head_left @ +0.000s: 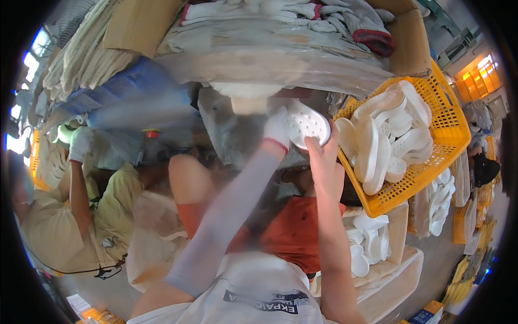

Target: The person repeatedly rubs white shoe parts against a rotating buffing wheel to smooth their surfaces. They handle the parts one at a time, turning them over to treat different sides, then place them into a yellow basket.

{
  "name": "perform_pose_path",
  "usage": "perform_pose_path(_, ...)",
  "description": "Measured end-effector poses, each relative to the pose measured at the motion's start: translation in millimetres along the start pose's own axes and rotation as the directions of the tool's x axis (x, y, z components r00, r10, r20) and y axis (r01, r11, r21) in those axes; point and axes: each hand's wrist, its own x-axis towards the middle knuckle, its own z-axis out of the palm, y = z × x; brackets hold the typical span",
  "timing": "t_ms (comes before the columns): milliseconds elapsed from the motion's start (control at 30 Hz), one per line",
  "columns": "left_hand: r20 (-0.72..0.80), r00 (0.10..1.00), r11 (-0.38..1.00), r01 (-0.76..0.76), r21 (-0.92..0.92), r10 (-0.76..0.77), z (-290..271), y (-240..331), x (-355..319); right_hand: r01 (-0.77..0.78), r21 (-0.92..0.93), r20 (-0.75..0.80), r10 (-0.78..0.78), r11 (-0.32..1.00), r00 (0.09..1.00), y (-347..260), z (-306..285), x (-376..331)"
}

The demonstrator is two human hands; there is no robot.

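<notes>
- We have the white perforated clog (pixel 310 123) up between our two hands, above our lap and just off the upper left corner of the yellow basket (pixel 396 201).
- To handle it well, we judge that both hands should share the support, so the clog neither twists nor slips.
- We do best to press lightly with the thumb; the material is probably soft enough to dent.
- It seems wise to work clear of the basket's left edge, so nothing knocks the white footwear (pixel 368 148) piled inside.
- Our bare right hand (pixel 320 141) is closed on the clog's near right end, thumb on the perforated face, fingers mostly hidden behind.
- Our gloved left hand (pixel 277 127) meets the clog's left side; with its fingertips unclear, we cannot tell how far it closes.
</notes>
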Motion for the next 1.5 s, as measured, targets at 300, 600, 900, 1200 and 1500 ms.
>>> perform_pose_path(300, -0.064, 0.909, 0.868, 0.413, 0.276, -0.412, -106.8, -9.1, -11.5, -0.152, -0.138, 0.107, 0.168, 0.979, 0.980, 11.6, 57.0, 46.9)
perform_pose_path(600, 0.053, 0.910, 0.692, 0.349, -0.633, -0.410, -80.2, 66.5, -38.2, -0.079, -0.290, 0.291, 0.166, 0.954, 0.942, 11.9, 48.6, 53.2)
perform_pose_path(900, 0.070, 0.935, 0.689, 0.203, 0.695, -0.347, -40.9, 46.6, 0.5, -0.002, -0.159, 0.015, 0.004, 0.987, 1.000, 7.1, 21.5, -38.6)
perform_pose_path(1200, -0.013, 0.939, 0.766, 0.289, 0.573, -0.344, -132.5, -7.4, -21.9, -0.123, -0.026, 0.236, 0.126, 0.992, 0.963, -1.0, 29.1, 35.0)
perform_pose_path(1500, 0.130, 0.858, 0.847, 0.513, -0.140, -0.498, -129.9, 63.6, -52.3, 0.084, -0.099, 0.169, -0.066, 0.992, 0.983, 36.4, 80.3, 46.1)
